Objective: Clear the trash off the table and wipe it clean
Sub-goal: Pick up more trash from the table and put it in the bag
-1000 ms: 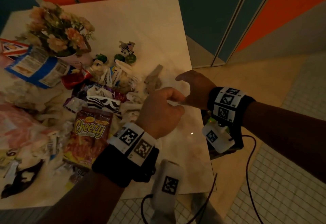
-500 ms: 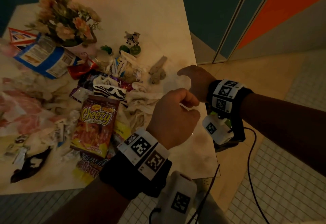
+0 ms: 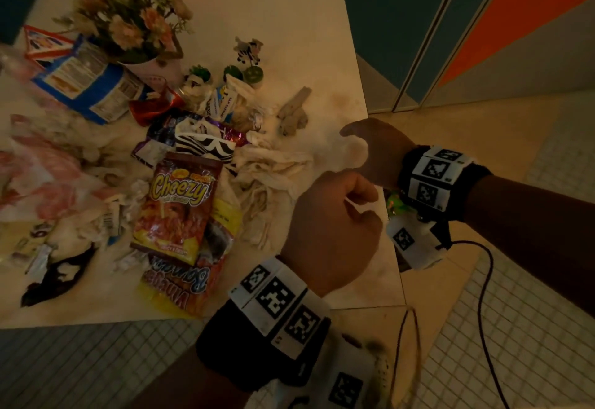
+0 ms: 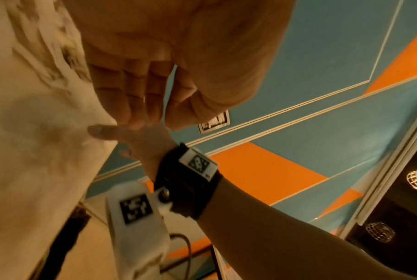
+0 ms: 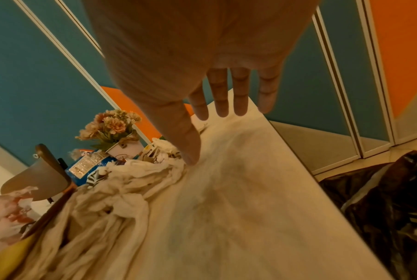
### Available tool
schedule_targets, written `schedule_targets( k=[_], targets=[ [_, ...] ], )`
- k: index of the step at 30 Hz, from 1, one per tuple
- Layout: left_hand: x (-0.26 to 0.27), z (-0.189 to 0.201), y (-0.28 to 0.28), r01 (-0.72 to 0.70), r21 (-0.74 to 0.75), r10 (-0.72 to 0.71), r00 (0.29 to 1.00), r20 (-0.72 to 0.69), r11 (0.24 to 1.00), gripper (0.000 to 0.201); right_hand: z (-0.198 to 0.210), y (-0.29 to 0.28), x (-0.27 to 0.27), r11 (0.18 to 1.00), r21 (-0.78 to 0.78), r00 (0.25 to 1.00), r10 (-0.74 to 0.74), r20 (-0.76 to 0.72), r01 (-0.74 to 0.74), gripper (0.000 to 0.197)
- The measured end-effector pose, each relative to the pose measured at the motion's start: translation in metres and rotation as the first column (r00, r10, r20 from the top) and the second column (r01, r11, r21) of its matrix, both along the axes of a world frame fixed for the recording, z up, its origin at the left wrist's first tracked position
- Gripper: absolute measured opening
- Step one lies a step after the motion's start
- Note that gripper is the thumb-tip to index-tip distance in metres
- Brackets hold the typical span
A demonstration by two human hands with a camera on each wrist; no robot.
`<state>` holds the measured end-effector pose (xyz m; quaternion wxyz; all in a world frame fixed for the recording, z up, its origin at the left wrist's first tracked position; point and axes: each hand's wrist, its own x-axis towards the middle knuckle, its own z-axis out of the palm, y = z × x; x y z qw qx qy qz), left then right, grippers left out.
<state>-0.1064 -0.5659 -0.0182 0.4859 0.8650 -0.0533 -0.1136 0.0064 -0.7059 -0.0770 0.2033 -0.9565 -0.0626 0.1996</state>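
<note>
Trash covers the left half of the table [image 3: 283, 22] in the head view, heaped rather than spread, which I judge is why my hands sit at its right fringe: that is the nearest loose edge to start pulling from. The Cheezy snack bag [image 3: 180, 205] lies flat at the centre-left of the frame, print up, its long axis running from the far side toward the near edge and leaning slightly left at the bottom; its top seal points away from me. Under its lower end a second snack bag [image 3: 180, 289] pokes out with its lettering upside down to me. Just right of both, a crumpled pale cloth [image 3: 273, 176] trails toward the bare, stained right strip of the table.

My right hand [image 3: 376, 151] hovers over that strip at centre-right, palm down, fingers [image 5: 240, 94] straight and spread, holding nothing; from the right wrist view the thumb tip looks close to the cloth's edge, but I cannot tell if it touches. My left hand [image 3: 328, 228] is lower in the frame, fingers [image 4: 135, 98] loosely curled with nothing in them.

Further out, in the upper left, a flower pot [image 3: 148, 67] stands upright with a blue packet [image 3: 83, 86] lying beside it; small figurines [image 3: 248, 54] stand above the heap. A dark bag [image 5: 382, 199] sits off the table's right edge, likely the place for the rubbish.
</note>
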Motion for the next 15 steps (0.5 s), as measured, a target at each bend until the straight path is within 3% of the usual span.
schedule_targets(
  k=[7, 11, 15],
  targets=[
    [-0.011, 0.002, 0.042, 0.028, 0.256, -0.041, 0.998, 0.045, 0.966, 0.019, 0.003, 0.002, -0.012, 0.999, 0.009, 0.999, 0.047, -0.013, -0.047, 0.079],
    [-0.002, -0.002, 0.066, -0.07, 0.384, -0.007, 0.981, 0.196, 0.921, 0.024, 0.007, 0.015, -0.011, 0.996, 0.013, 0.997, 0.083, 0.005, -0.083, 0.081],
    [0.017, -0.007, 0.092, -0.111, 0.462, 0.005, 0.975, 0.224, 0.88, 0.029, 0.008, 0.032, -0.006, 0.995, 0.013, 0.995, 0.102, 0.008, -0.102, 0.082]
  ],
)
